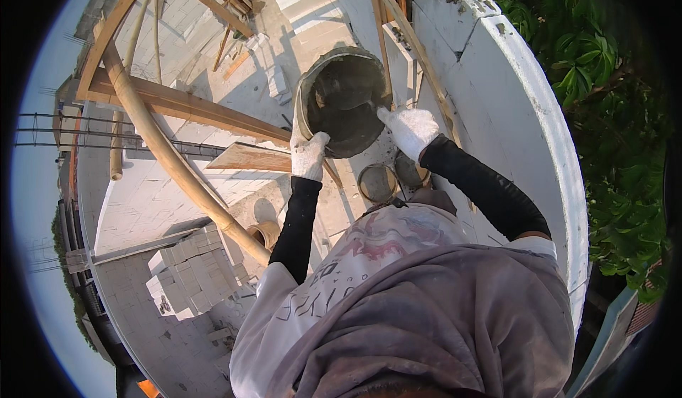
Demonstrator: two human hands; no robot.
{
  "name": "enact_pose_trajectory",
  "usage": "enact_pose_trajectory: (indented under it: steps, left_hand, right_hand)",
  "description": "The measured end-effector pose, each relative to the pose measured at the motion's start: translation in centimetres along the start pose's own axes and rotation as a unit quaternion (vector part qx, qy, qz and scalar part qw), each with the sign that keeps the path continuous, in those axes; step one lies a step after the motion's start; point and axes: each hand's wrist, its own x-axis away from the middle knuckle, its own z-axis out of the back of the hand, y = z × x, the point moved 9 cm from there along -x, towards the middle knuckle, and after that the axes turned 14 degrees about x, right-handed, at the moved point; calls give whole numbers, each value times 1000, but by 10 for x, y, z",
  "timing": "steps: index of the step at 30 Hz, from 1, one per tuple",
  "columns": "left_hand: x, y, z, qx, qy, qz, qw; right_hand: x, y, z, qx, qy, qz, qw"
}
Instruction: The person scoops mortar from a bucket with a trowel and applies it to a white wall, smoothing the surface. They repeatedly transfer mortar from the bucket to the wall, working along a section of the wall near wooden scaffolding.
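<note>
A round grey bucket (pixel 301 105) is tilted in front of me, its mouth facing me. Wet grey mortar (pixel 346 129) lies inside and coats its wall. My left hand (pixel 309 155), in a white glove and black sleeve, grips the bucket's left rim with the thumb over the edge. At the right rim is my right hand (pixel 412 132), also gloved, its fingers closed and pointing into the bucket. What they close on is hidden by the glove and the dark inside of the bucket.
A white block wall (pixel 529 93) curves along my right, with green foliage (pixel 590 50) beyond. Bamboo poles (pixel 153 139) and wooden beams (pixel 192 107) cross on the left. Two smaller buckets (pixel 361 185) stand below the big one. White blocks (pixel 195 270) are stacked lower left.
</note>
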Motion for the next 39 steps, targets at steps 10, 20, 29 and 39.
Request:
enact_pose_trajectory:
  steps: [10, 20, 29, 39]
  left_hand:
    - [-1, -28, -12, -150, 0, 47, 988]
    - [10, -37, -48, -225, -94, 135, 960]
    - [2, -94, -63, -20, 5, 315, 949]
    - [24, -164, 54, 101, 156, 453, 872]
  right_hand:
    - [1, -6, -50, -20, 0, -134, 991]
    - [103, 28, -117, -581, -303, -77, 751]
    - [131, 16, -152, -745, -243, -104, 612]
    - [148, 72, -56, -753, -155, -198, 608]
